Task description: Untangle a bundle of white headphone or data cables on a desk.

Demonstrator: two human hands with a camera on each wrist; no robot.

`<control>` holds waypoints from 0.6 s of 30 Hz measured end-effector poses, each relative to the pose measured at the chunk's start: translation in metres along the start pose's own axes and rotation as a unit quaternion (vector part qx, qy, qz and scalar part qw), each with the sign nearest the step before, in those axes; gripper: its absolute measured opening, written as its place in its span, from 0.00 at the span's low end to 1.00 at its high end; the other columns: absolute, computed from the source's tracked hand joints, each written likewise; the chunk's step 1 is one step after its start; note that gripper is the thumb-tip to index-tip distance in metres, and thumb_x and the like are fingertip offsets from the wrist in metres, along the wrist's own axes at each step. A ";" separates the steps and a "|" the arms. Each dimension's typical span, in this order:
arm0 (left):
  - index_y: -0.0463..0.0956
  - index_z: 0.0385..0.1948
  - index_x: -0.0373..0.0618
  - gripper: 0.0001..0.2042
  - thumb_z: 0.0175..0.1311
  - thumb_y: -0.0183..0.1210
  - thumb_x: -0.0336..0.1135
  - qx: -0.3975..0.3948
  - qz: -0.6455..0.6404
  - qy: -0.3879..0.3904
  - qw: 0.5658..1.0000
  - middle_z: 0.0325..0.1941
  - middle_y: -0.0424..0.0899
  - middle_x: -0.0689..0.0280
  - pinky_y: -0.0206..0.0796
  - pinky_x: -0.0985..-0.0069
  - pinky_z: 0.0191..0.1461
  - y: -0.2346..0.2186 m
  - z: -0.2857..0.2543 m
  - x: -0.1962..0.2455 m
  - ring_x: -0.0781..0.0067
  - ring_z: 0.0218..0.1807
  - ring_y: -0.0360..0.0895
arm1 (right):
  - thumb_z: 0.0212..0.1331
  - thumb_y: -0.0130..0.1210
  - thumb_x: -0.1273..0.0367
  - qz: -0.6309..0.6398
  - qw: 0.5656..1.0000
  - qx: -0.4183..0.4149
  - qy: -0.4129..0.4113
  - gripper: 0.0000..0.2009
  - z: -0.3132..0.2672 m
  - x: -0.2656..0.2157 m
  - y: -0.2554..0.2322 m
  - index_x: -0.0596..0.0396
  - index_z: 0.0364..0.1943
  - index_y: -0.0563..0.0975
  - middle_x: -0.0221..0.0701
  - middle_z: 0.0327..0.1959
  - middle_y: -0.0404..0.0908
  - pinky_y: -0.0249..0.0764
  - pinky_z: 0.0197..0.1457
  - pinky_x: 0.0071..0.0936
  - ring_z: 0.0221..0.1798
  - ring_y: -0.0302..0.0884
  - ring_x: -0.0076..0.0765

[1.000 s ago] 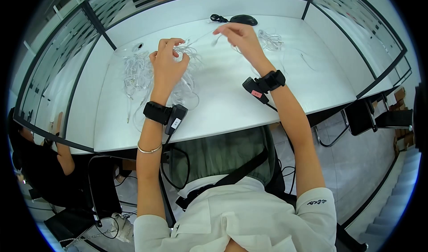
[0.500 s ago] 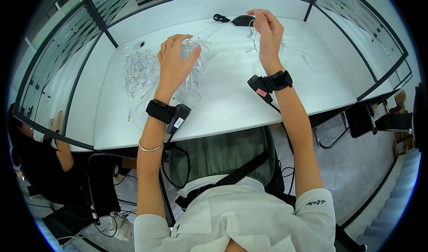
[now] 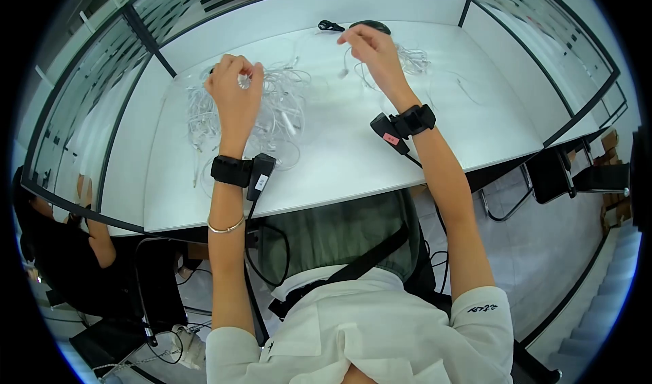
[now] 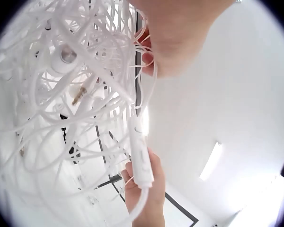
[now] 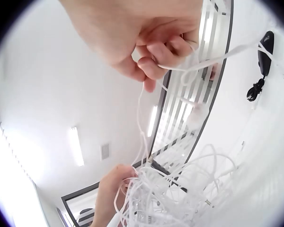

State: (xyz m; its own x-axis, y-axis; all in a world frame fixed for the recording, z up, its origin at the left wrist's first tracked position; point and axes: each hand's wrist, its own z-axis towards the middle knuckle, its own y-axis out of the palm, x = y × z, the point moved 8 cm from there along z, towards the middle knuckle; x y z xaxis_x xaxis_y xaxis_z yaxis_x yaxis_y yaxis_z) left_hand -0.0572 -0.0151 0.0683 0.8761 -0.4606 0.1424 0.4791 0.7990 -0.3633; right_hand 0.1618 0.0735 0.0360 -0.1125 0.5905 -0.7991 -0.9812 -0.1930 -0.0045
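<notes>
One white desk (image 3: 367,154) is bearing one big tangle of white earphone cables (image 3: 288,121) on the left and one smaller cable bundle (image 3: 413,60) on the right, with one black computer mouse (image 3: 371,26) lying near the back. Of two hands, the left hand (image 3: 234,100) is gripping strands at the big tangle, while the right hand (image 3: 380,54) is pinching a white cable (image 5: 218,60) between curled fingers and thumb, the strand trailing from beneath the fingertips. One in-line remote (image 4: 141,153) is hanging below the left fingers, apart from them.
</notes>
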 end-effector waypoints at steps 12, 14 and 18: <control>0.62 0.32 0.40 0.12 0.73 0.42 0.38 0.048 -0.328 -0.251 0.909 0.23 0.81 0.54 0.68 0.81 0.32 -0.007 -0.001 -0.029 0.70 0.23 0.79 | 0.63 0.51 0.65 0.008 0.993 0.107 -0.052 0.12 -0.001 -0.013 -0.020 0.60 0.32 0.79 0.16 0.15 0.62 0.44 0.21 0.17 0.19 0.48 0.11; 0.62 0.33 0.40 0.12 0.73 0.40 0.39 0.094 -0.350 -0.268 0.893 0.23 0.81 0.54 0.70 0.79 0.32 -0.014 -0.002 -0.040 0.68 0.24 0.80 | 0.62 0.52 0.64 0.005 0.992 0.111 -0.060 0.12 -0.003 -0.020 -0.017 0.60 0.31 0.79 0.16 0.14 0.60 0.43 0.21 0.18 0.19 0.47 0.12; 0.62 0.32 0.40 0.12 0.72 0.40 0.38 0.166 -0.388 -0.239 0.874 0.22 0.80 0.54 0.72 0.71 0.39 -0.020 -0.002 -0.050 0.63 0.27 0.80 | 0.63 0.51 0.64 -0.029 0.989 0.133 -0.064 0.13 -0.002 -0.015 -0.026 0.60 0.31 0.79 0.16 0.14 0.59 0.43 0.21 0.19 0.18 0.46 0.12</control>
State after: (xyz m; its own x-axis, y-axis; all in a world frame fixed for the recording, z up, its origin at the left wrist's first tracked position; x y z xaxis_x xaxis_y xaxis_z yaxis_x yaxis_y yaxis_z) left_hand -0.1109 -0.0087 0.0669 0.1640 -0.7631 0.6252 0.8593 0.4218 0.2894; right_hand 0.1891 0.0680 0.0470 -0.0563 0.6923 -0.7194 -0.9913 0.0474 0.1232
